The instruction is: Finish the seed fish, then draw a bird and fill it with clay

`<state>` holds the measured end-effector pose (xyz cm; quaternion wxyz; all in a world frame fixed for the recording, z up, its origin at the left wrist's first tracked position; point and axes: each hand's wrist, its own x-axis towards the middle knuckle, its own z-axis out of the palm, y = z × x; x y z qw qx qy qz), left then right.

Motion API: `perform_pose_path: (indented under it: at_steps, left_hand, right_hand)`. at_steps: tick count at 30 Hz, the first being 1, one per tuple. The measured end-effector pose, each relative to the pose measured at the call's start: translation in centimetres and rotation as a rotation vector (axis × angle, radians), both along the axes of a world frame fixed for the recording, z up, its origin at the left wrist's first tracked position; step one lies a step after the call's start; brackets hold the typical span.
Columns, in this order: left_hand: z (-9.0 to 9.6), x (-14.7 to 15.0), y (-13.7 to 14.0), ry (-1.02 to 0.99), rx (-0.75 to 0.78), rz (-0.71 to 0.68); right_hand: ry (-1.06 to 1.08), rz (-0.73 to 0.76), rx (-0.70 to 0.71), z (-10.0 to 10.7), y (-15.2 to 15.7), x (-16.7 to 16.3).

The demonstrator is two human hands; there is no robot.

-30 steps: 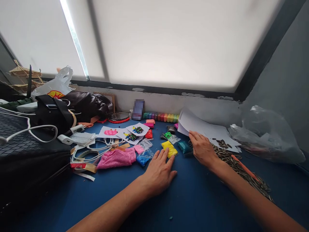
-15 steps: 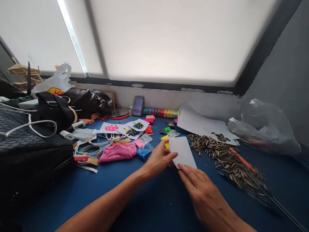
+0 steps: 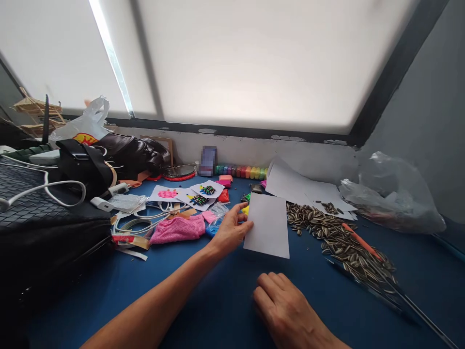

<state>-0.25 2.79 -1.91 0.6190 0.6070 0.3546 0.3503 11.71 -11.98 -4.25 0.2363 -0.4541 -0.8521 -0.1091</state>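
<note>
A white sheet of paper is held by its left edge between the thumb and fingers of my left hand. The sheet looks tilted up off the blue table. My right hand is lower and nearer to me, apart from the paper. Its fingers are curled in with knuckles up, and its palm side is hidden. Yellow clay shows partly behind the paper. To the right of the sheet lies a heap of striped sunflower seeds.
An orange-handled tool and tweezers lie on and beside the seeds. Clay-decorated cards, a pink cloth and cables lie left. More paper and a plastic bag are behind right. A black bag fills the left edge.
My right hand has let go of the paper and drawn back toward me, its fingers now curled. My left hand has moved slightly left and up with the sheet, which has turned more upright in view.
</note>
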Motion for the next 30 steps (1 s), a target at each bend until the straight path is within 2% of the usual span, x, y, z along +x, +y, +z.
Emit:
perform_pose_path:
  at_steps: [4, 7, 10, 14, 17, 20, 24, 26, 30]
  left_hand:
    - [-0.3, -0.1, -0.1, 0.138, 0.041, -0.077]
    - [-0.5, -0.1, -0.7, 0.300, 0.120, -0.161]
    - [-0.2, -0.2, -1.9, 0.473, 0.269, -0.235]
    - [0.8, -0.5, -3.2, 0.699, 0.478, -0.282]
    - [1.4, -0.4, -3.6, 0.795, 0.571, -0.283]
    - [1.8, -0.2, -3.8, 0.774, 0.652, -0.302]
    - [1.0, 0.0, -4.2, 0.664, 0.813, -0.563]
    - [0.3, 0.0, -4.5, 0.677, 0.845, -0.653]
    - [0.0, -0.1, -4.9, 0.735, 0.864, -0.666]
  right_hand:
    - [0.042, 0.023, -0.050, 1.4, -0.7, 1.3]
    - [0.170, -0.065, -0.041, 2.7, -0.8, 3.0]
    - [0.178, -0.151, -0.082, 3.6, -0.3, 5.1]
    - [0.239, -0.355, -0.318, 4.2, 0.3, 7.2]
    - [0.267, -0.445, -0.414, 4.4, 0.4, 7.8]
    - [0.293, -0.421, -0.554, 4.7, 0.3, 7.7]
    - [0.389, -0.330, -0.896, 5.0, 0.2, 7.0]
    - [0.401, -0.311, -0.958, 5.0, 0.2, 6.6]
    - [0.418, -0.264, -1.101, 5.4, -0.1, 5.9]
